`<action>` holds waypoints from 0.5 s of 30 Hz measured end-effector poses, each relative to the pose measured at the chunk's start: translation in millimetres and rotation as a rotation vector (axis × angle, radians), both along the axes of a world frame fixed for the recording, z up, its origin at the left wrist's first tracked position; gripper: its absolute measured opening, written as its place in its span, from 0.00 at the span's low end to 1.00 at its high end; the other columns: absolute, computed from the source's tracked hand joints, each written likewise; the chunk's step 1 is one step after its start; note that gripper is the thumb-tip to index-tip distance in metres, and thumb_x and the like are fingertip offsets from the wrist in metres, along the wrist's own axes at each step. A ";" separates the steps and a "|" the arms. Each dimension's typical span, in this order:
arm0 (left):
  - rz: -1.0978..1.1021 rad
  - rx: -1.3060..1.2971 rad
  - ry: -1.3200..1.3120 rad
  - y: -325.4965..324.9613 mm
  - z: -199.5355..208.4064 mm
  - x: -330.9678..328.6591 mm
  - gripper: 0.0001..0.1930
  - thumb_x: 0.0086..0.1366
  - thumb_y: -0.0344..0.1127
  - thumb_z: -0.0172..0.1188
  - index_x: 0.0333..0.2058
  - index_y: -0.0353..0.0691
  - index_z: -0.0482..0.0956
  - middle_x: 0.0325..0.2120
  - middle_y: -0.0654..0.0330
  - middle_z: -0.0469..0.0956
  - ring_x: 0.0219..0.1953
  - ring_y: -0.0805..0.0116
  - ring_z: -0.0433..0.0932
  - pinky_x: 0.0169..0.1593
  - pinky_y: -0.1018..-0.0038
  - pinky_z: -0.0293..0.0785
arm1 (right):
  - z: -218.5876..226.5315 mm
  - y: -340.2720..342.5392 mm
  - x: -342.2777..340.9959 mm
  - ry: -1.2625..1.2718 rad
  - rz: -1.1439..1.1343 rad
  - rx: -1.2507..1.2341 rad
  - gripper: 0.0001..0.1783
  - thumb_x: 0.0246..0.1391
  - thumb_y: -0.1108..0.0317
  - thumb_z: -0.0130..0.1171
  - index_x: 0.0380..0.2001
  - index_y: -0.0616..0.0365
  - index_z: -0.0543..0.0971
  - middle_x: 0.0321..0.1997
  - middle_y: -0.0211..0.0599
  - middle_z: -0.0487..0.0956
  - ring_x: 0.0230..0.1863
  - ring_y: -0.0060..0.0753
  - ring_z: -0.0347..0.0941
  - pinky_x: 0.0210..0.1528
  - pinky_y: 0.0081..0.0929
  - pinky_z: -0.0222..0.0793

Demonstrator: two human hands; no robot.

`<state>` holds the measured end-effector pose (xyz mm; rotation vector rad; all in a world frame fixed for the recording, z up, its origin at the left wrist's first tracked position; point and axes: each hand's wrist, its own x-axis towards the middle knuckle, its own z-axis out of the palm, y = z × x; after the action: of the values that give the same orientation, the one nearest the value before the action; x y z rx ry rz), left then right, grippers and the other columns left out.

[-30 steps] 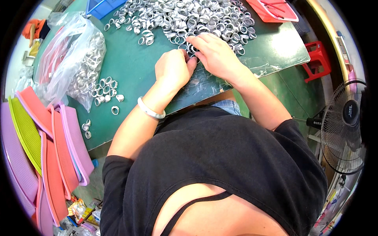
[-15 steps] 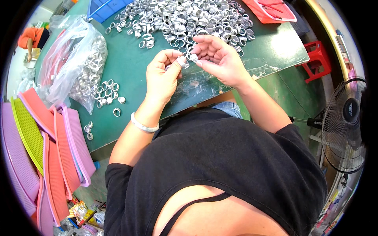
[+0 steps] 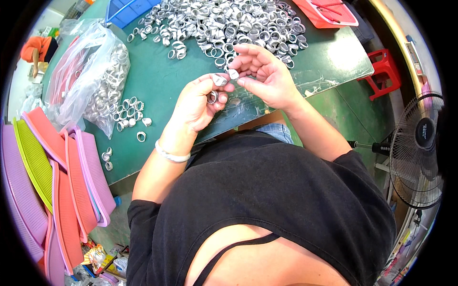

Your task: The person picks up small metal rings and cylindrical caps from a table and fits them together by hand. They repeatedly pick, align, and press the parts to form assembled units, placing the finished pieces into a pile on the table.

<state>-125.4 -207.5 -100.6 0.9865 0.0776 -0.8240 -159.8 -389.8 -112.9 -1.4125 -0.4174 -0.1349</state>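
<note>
Before me, just above the near edge of the green table (image 3: 171, 76), both hands are at work on silver metal rings. My left hand (image 3: 193, 104) is closed on a ring with a broad face (image 3: 219, 80) between thumb and forefinger. A second ring (image 3: 212, 97) sits lower among its curled fingers. My right hand (image 3: 271, 81) pinches another ring (image 3: 233, 74) between thumb and fingertip, close beside the left hand's ring; its other fingers are loosely bent. A large heap of rings (image 3: 234, 28) lies on the table just beyond my hands.
Left of my hands stands a clear plastic bag (image 3: 90, 71) of rings, with a small cluster of rings (image 3: 129, 113) beside it. A blue bin (image 3: 126, 13) and red tray (image 3: 329, 14) flank the heap. Stacked plastic baskets (image 3: 67, 209), a red stool (image 3: 384, 76) and a fan (image 3: 420, 143) surround the table.
My left hand has rotated and dropped slightly, so its palm side and a second ring now show. My right hand has shifted a little left and down, still pinching its ring.
</note>
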 end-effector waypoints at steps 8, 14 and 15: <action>0.004 -0.205 0.120 3.1 -9.2 3.6 0.17 0.63 0.41 0.48 0.41 0.32 0.73 0.34 0.52 0.76 0.34 0.59 0.78 0.28 0.72 0.76 | 7.4 3.0 0.4 -0.209 -0.067 -0.271 0.34 0.44 0.85 0.53 0.57 0.59 0.62 0.46 0.36 0.74 0.48 0.29 0.71 0.52 0.26 0.65; 0.062 -0.133 0.125 6.3 -15.4 13.8 0.13 0.62 0.39 0.54 0.37 0.35 0.74 0.28 0.57 0.75 0.28 0.65 0.76 0.22 0.81 0.70 | 0.5 -2.7 27.8 -0.509 -0.529 -1.028 0.29 0.41 0.70 0.61 0.52 0.55 0.68 0.40 0.39 0.76 0.46 0.40 0.68 0.49 0.37 0.60; 0.100 -0.137 0.130 4.0 -14.4 13.6 0.12 0.62 0.39 0.55 0.34 0.34 0.75 0.28 0.56 0.73 0.25 0.68 0.72 0.19 0.84 0.66 | -2.4 -1.9 30.0 -0.522 -0.541 -1.079 0.30 0.40 0.66 0.63 0.51 0.55 0.69 0.37 0.37 0.76 0.47 0.38 0.66 0.50 0.37 0.56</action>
<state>-111.8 -203.5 -115.0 0.7931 0.1782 -0.7901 -129.8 -391.7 -115.3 -2.5506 -0.5551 -0.8249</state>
